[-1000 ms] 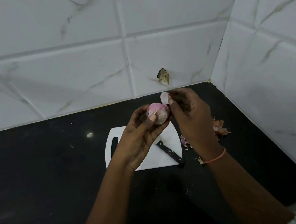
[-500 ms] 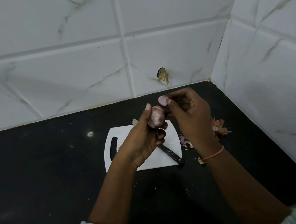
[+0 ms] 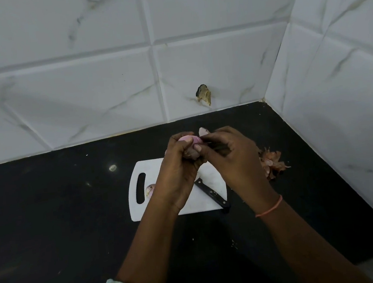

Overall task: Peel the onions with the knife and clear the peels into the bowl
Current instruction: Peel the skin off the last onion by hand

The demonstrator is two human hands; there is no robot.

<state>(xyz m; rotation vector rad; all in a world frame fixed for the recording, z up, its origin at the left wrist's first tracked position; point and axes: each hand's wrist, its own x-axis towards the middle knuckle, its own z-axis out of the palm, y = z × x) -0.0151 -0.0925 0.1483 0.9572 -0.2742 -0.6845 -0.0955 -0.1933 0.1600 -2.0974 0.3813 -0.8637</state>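
Note:
My left hand [image 3: 178,165] grips a pink peeled onion [image 3: 190,140] above the white cutting board [image 3: 166,205]. Right beside it, my right hand [image 3: 232,157] pinches a pale piece of onion peel [image 3: 203,131] between thumb and fingers, touching the onion. A black-handled knife [image 3: 212,194] lies on the board's right part, its blade hidden under my hands. Another onion piece [image 3: 150,189] rests on the board next to the handle slot. No bowl is in view.
A pile of brown onion peels [image 3: 273,162] lies on the black counter [image 3: 63,221] right of the board. White tiled walls [image 3: 106,80] close the back and right sides, forming a corner. A chipped spot [image 3: 204,94] marks the back wall.
My left hand has turned the onion and closed more tightly around it, moving up against my right hand. An onion piece on the board has come into view.

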